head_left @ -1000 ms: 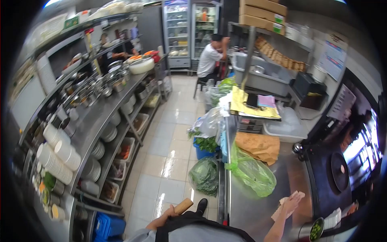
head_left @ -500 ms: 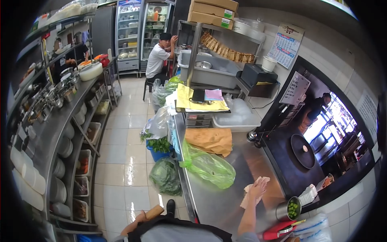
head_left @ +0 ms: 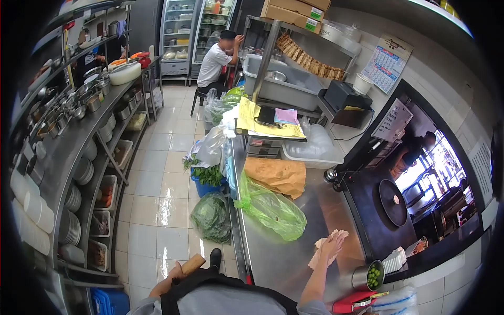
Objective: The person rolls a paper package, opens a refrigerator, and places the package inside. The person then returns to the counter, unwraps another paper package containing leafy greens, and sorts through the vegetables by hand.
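Note:
My right hand [head_left: 332, 245] lies flat, fingers stretched out, on a pale pink cloth [head_left: 317, 257] on the steel counter [head_left: 278, 262]. At my waist on the left, my left hand [head_left: 172, 278] is closed around a brown wooden piece [head_left: 193, 264], whose full shape is partly hidden. Ahead of the right hand, a green plastic bag [head_left: 278, 215] spreads over the counter. Just behind it is a sheet of brown paper [head_left: 275, 176]. Right of my right forearm stands a metal pot [head_left: 362, 278] with green fruit [head_left: 374, 275].
A bag of leafy greens [head_left: 211, 218] and a blue bin [head_left: 206, 186] stand on the floor beside the counter. Shelves with bowls and pans [head_left: 79, 113] line the left. A seated person [head_left: 214, 65] is at the back; another stands beyond the pass-through window [head_left: 415, 152].
My view has shifted slightly, so the scene sits differently in the frame. My right hand stays on the cloth with little visible movement. My left hand keeps hold of the wooden piece, now tilted more upward.

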Available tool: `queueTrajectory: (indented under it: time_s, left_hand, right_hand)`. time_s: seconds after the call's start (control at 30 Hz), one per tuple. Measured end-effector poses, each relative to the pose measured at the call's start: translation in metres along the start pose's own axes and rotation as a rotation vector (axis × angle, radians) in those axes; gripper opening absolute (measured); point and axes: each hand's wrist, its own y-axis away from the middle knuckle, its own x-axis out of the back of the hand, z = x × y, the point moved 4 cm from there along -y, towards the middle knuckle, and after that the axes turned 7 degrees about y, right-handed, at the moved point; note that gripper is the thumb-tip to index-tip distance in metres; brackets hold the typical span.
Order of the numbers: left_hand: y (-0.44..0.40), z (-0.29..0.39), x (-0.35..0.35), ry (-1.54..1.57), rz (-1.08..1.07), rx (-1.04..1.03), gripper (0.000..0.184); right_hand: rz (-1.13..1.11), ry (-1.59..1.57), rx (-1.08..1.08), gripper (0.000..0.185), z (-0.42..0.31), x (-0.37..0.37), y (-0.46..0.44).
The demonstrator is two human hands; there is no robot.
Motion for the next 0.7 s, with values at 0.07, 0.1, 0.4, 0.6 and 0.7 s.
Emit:
queueTrajectory:
  time_s: [0.07, 0.1, 0.4, 0.6, 0.7]
  left_hand:
    - [-0.004, -0.002, -0.003, 0.023, 0.005, -0.007, 0.082]
    - [-0.005, -0.005, -0.005, 0.028, 0.007, -0.005, 0.082]
    - [0.024, 0.021, 0.013, 0.048, -0.044, 0.074, 0.125]
    - [0.023, 0.019, 0.009, 0.014, 0.066, 0.028, 0.085]
    - [0.018, 0.015, 0.008, 0.002, 0.026, 0.031, 0.084]
  right_hand:
    - [0.009, -0.005, 0.014, 0.043, 0.000, 0.002, 0.000]
    - [0.011, -0.008, 0.020, 0.042, -0.001, 0.003, 0.000]
    - [0.017, 0.001, 0.009, 0.042, -0.001, 0.001, 0.001]
    - [-0.040, -0.003, -0.007, 0.042, -0.003, 0.007, 0.003]
    - [0.027, -0.013, 0.008, 0.042, -0.007, 0.015, 0.007]
